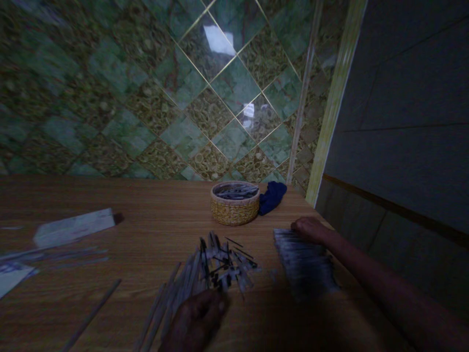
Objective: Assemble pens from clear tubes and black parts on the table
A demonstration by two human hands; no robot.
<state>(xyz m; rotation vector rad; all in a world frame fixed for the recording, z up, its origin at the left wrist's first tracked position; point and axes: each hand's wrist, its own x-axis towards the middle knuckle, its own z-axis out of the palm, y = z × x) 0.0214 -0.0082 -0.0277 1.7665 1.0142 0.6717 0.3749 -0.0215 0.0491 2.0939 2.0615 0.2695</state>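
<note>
A loose heap of thin pale sticks with dark tips (216, 266) lies on the wooden table (146, 230). My left hand (196, 322) rests at the heap's near end, fingers curled over several sticks. My right hand (309, 229) sits at the far edge of a neat grey stack of the same sticks (302, 259), fingers bent down onto it. Whether either hand truly grips anything is unclear in the dim, blurred picture. A small woven basket (235, 211) holding more sticks stands behind the heap.
A dark blue cloth (271, 195) lies beside the basket on the right. Pale paper packets (73, 227) and a lone long stick (91, 315) lie at the left. A green tiled floor lies beyond the table's far edge; a grey wall borders the right side.
</note>
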